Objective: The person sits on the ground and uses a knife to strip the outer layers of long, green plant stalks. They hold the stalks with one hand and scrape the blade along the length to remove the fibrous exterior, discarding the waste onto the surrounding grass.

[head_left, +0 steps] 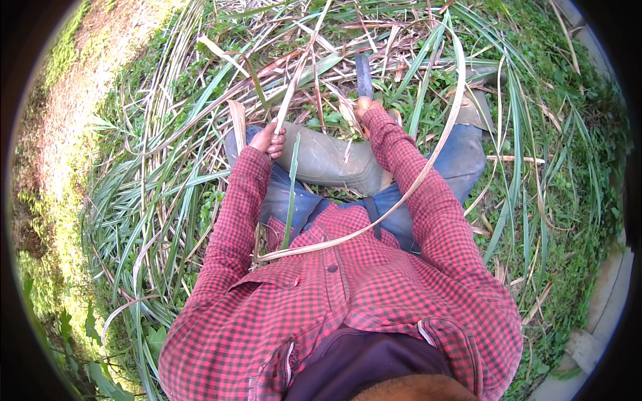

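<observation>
My left hand (269, 140) is closed round the lower end of a long pale stalk (298, 72), which slants up and away from me. In my right hand (367, 111) is a knife with a dark, broad blade (363, 75) pointing away; its handle is mostly covered by my fingers. One olive rubber boot (329, 158) lies across between my hands, over the grass. A long dry leaf (438, 150) arcs over my right forearm and down to my shirt front. Near my left forearm a narrow green leaf (292, 190) stands up from my lap.
Long cut stalks and green leaves (144, 200) lie heaped on the left. Dry reddish leaf strips (274, 70) are scattered ahead. Another boot (475, 112) shows at the right. Grey slabs (605, 301) edge the grass on the far right; bare earth (110, 73) lies far left.
</observation>
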